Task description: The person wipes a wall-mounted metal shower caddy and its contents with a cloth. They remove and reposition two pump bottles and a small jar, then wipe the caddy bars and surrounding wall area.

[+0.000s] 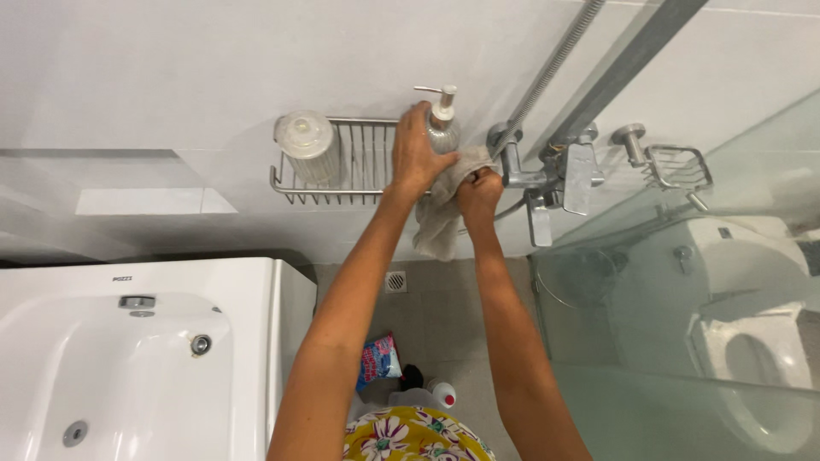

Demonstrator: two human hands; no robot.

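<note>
Head view, looking down my 2 arms to the tiled wall. My left hand (pixel 416 154) is wrapped around the body of a pump dispenser bottle (pixel 442 124), which stands at the right end of the wire rack (pixel 367 162) fixed to the wall. My right hand (pixel 478 189) is clenched on a grey cloth (pixel 444 209), pressing its upper part against the lower right side of the bottle; the rest of the cloth hangs loose below both hands. The bottle therefore sits between the 2 hands, touching the left palm and the cloth, just left of the chrome mixer tap (pixel 547 175).

Progress, as I judge it: the wiping of the bottle is under way, with the cloth at the base and the pump head uncovered. Whether the ribbed jar (pixel 307 145) at the left end of the rack has been wiped I cannot tell. The bottle has not been lifted clear of the rack.

Surroundings: white bathtub (pixel 128 358) near left, glass screen (pixel 683 324) and toilet (pixel 760 341) right, floor drain (pixel 395 281) below the rack.
</note>
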